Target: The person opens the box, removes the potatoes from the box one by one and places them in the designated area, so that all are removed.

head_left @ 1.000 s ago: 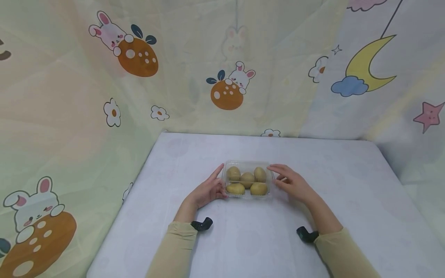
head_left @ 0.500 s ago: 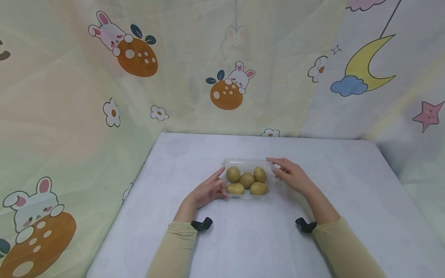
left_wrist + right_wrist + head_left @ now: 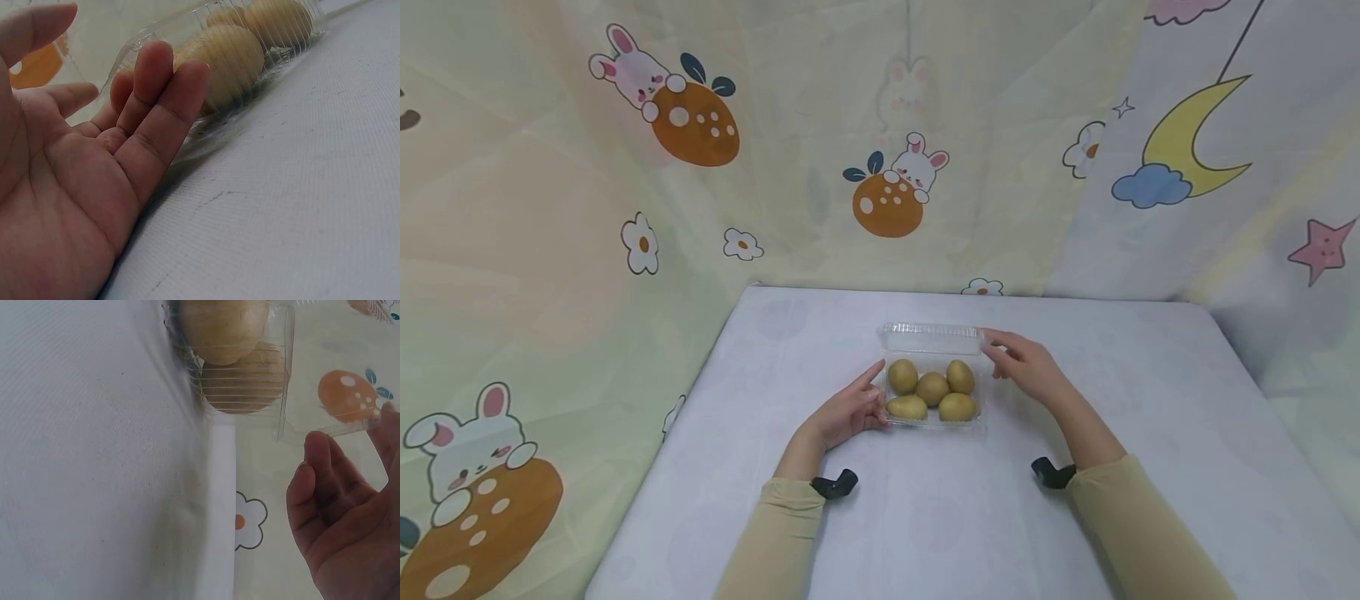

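Several yellow-brown potatoes (image 3: 932, 389) lie in a clear plastic clamshell box (image 3: 934, 424) in the middle of the white table, in the head view. Its hinged lid (image 3: 928, 338) stands raised at the far side. My left hand (image 3: 848, 413) rests at the box's left side, fingers loosely bent with the fingertips at the wall; in the left wrist view the ribbed wall shows potatoes just beyond the fingers (image 3: 153, 72). My right hand (image 3: 1026, 364) pinches the lid's right edge between finger and thumb; the right wrist view shows the lid edge (image 3: 350, 429) between its fingertips.
A white cloth covers the table (image 3: 925, 517). Behind it and at the sides hangs a pale curtain (image 3: 805, 167) printed with rabbits, flowers and a moon. A black wrist mount (image 3: 835, 485) sits at the left cuff, another mount (image 3: 1052, 473) at the right.
The lid has swung up and away from over the potatoes, with my right hand moving along to the far side. My left hand has stayed at the box's left wall.
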The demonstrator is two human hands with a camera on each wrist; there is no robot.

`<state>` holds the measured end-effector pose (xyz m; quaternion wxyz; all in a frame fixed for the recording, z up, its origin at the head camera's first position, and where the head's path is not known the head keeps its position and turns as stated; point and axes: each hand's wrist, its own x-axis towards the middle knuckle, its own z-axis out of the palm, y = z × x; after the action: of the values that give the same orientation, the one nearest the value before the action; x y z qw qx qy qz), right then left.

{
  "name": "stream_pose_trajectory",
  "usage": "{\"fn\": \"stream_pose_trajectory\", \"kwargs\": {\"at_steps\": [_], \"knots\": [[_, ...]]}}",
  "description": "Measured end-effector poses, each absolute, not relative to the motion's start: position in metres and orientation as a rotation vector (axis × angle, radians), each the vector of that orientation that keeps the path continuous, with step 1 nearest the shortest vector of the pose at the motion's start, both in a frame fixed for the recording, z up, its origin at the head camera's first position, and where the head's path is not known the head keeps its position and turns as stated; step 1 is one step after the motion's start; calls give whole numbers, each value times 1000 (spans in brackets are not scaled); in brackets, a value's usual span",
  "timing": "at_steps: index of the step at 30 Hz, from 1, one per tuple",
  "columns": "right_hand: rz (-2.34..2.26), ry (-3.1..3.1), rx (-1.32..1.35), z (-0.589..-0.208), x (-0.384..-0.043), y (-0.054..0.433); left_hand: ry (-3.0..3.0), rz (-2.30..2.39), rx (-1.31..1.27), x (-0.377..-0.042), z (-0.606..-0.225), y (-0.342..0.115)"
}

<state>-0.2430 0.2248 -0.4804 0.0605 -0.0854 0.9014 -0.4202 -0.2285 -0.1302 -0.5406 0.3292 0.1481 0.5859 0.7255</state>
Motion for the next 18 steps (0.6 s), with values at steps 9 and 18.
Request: {"fn": "stream_pose_trajectory", "kwargs": {"at_steps": [9,18], "knots": [[-1315,2727,-203,-482,-257,222,1537,1905,389,-230,-544,-131],[-1352,2737,-221,-485,-268,221,1523,1909,397,-231,-546,-131]]}}
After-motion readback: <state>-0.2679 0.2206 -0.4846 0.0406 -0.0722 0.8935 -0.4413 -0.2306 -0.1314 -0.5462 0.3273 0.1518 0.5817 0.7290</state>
